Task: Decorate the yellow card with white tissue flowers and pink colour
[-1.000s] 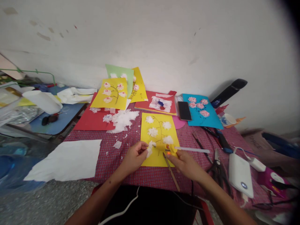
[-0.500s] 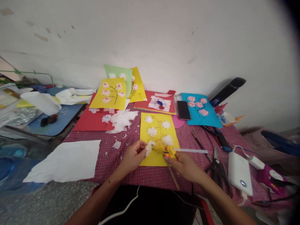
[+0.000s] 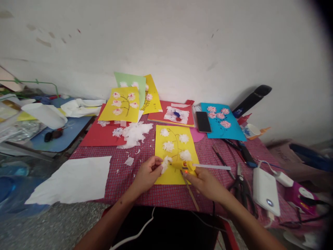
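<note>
While the left hand (image 3: pixel 148 176) pinches a white paper tuft (image 3: pixel 165 163) in a narrow grip over the lower left of the yellow sheet (image 3: pixel 168 178), the right hand's (image 3: pixel 206 182) grip wraps a yellow glue gun (image 3: pixel 186 166) pointed toward the tuft. Checked cloth (image 3: pixel 122 180) separates the sheet from the near edge of the tabletop (image 3: pixel 166 198); torn white paper (image 3: pixel 73 178) juts past the left edge, and scissors (image 3: pixel 241 187) lie to the right.

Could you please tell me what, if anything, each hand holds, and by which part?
The right hand holds the yellow glue gun by its handle; the left hand pinches a white paper flower at its left edge.
</note>
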